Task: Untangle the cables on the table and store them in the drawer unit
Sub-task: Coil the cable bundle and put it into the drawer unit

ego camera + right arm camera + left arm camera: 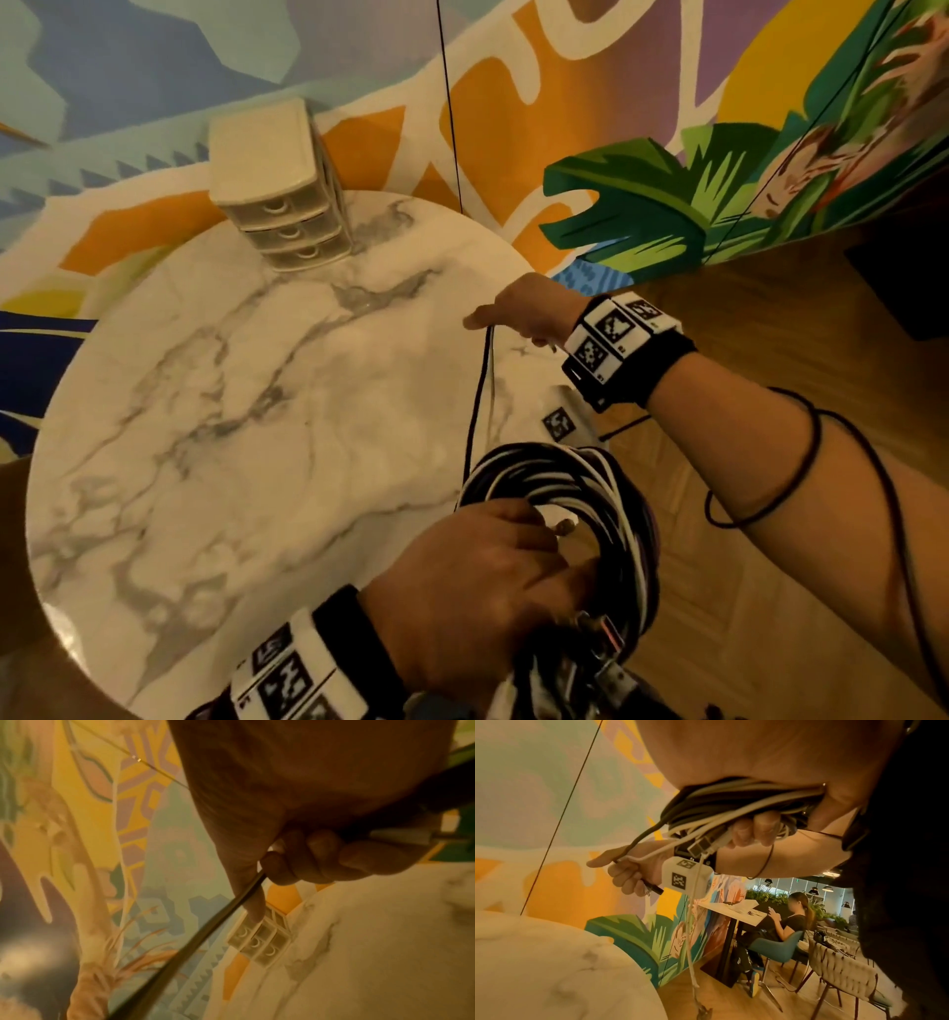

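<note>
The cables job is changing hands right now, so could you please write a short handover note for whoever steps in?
Left hand: grips the coiled cable bundle at the table's near edge; several plugs and a white adapter hang from it.
Right hand: pinches a black cable and a white one beside it, drawn out from the bundle over the table.
Drawer unit: at the table's far side, all three drawers closed.
Done: cables gathered off the table; one pair partly pulled out.
Left: separate every cable, open a drawer, store them.
</note>
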{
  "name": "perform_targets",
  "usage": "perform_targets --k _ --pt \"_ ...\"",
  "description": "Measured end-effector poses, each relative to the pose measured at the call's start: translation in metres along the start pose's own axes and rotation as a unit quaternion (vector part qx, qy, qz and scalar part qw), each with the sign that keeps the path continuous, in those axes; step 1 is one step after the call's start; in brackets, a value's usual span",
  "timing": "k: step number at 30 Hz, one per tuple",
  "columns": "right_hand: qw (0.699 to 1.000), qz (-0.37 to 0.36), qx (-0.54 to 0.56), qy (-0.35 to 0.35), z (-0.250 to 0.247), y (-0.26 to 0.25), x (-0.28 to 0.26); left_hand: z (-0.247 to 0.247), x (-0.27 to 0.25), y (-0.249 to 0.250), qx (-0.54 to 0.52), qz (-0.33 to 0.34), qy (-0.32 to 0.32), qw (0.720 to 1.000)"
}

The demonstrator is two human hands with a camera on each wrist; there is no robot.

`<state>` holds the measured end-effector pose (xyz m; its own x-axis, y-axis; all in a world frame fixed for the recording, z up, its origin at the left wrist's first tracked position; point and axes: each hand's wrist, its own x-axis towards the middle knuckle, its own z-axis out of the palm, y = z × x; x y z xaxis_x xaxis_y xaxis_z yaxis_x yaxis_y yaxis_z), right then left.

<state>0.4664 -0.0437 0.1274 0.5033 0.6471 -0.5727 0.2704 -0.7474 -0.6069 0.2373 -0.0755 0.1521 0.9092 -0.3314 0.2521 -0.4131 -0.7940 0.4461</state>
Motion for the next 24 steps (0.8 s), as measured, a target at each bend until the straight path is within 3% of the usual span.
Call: perform_targets --k 4,6,9,13,20,24 --pt "0.999 -0.023 -0.040 0.013 -0.005 0.000 -0.003 -0.002 0.006 -0.019 -0.121 -0.015 0.084 0.989" --pt "0.999 -0.020 -0.032 0.023 -0.007 0.003 -0.004 0.002 0.000 -0.033 -0.198 -0.057 0.119 0.971" --pt "0.999 -0.027 -0.041 0.023 -0.012 0.003 -0.010 0.009 -0.019 -0.051 -0.265 -0.221 0.072 0.936" --pt "0.999 -0.031 -0.012 0.020 -0.011 0.002 -0.016 0.019 -0.032 -0.065 -0.185 -0.270 0.060 0.943" --pt "0.994 -0.080 0.056 -0.053 0.004 0.013 -0.035 0.018 -0.027 -0.074 -0.317 -0.430 0.233 0.813" --pt "0.987 -0.139 0.063 -0.055 0.032 0.014 -0.046 0.015 -0.012 -0.079 -0.348 -0.495 0.264 0.751"
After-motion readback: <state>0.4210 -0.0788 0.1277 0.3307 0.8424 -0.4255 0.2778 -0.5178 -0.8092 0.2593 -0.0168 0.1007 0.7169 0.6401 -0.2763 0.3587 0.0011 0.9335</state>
